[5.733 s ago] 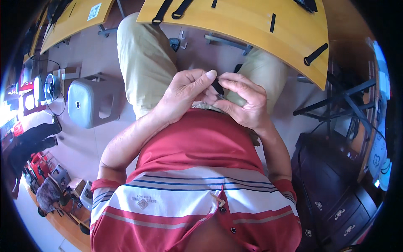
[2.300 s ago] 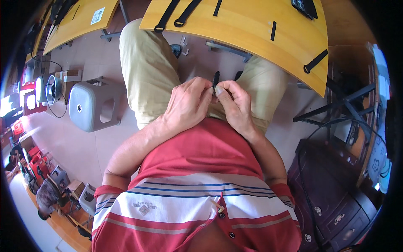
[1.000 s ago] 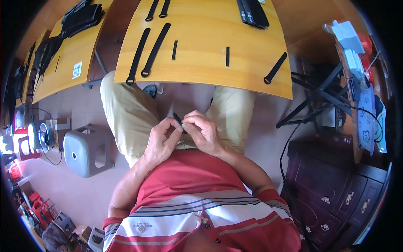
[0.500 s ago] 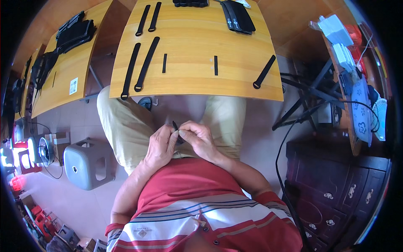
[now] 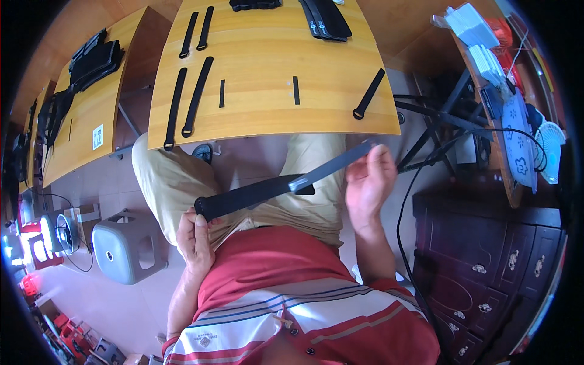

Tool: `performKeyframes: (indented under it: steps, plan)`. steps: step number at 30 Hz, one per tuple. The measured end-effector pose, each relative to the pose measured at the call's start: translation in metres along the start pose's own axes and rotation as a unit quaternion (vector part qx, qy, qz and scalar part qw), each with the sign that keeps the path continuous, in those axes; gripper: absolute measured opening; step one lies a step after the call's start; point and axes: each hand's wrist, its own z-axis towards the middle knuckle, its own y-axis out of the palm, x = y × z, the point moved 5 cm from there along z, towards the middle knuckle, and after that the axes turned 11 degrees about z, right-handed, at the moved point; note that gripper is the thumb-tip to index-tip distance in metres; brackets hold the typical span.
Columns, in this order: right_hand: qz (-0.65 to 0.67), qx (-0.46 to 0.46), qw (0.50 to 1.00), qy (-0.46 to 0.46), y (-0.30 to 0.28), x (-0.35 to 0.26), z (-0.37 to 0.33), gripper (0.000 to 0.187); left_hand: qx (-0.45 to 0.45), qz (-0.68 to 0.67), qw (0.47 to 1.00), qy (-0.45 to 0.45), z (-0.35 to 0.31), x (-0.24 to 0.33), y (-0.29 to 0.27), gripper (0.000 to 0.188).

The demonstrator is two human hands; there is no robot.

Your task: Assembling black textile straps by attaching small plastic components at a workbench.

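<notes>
My left hand (image 5: pixel 196 242) pinches one end of a wide black fabric strap (image 5: pixel 246 198) above my lap. The strap stretches to the right and ends over my right thigh. My right hand (image 5: pixel 372 182) is raised and holds the far end of a narrower dark grey strip (image 5: pixel 333 164). The strip slopes down to a shiny end lying over the black strap; whether the two are joined there I cannot tell. Just beyond, on the wooden table (image 5: pixel 261 115), several black straps with ring ends (image 5: pixel 198 97) and two short black strips (image 5: pixel 296 90) lie spread out.
Folded black pieces (image 5: pixel 325 21) lie at the table's far edge. A second table (image 5: pixel 85 115) with black items stands left, above a grey stool (image 5: pixel 125 246). To the right are a shelf with white boxes (image 5: pixel 471 27), a dark cabinet (image 5: pixel 474 243) and a hanging black cable (image 5: pixel 401 231).
My hands were together at my waist around a small dark thing. They have moved apart, the right one up and to the right, and the strap and strip now stretch between them.
</notes>
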Motion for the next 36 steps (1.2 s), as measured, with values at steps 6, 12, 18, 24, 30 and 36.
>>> performKeyframes:
  steps: [6,12,18,24,30,36]
  plan:
    - [0.052,0.011,0.980,-0.194,-0.001,-0.084,0.067,0.020,0.085,-0.071,0.992,-0.054,-0.006,-0.019,-0.027,0.026]
    - [0.005,-0.042,0.965,-0.258,0.036,-0.105,0.108,0.022,0.065,0.006,0.996,-0.053,-0.012,-0.015,-0.037,0.024]
    - [-0.044,-0.186,0.965,-0.180,0.089,-0.043,0.126,0.024,0.012,0.014,0.999,-0.040,-0.003,0.001,-0.016,0.023]
    - [-0.078,-0.273,0.947,-0.153,0.139,0.006,0.146,0.026,-0.008,0.025,0.998,-0.055,-0.003,-0.007,-0.009,0.023]
    - [-0.121,-0.336,0.924,-0.135,0.169,0.073,0.184,0.025,-0.032,0.057,0.996,-0.053,0.010,0.002,0.000,0.021]
    - [-0.333,-0.373,0.861,-0.094,0.168,0.141,0.210,0.023,-0.043,0.042,0.997,-0.052,0.016,-0.009,0.000,0.020]
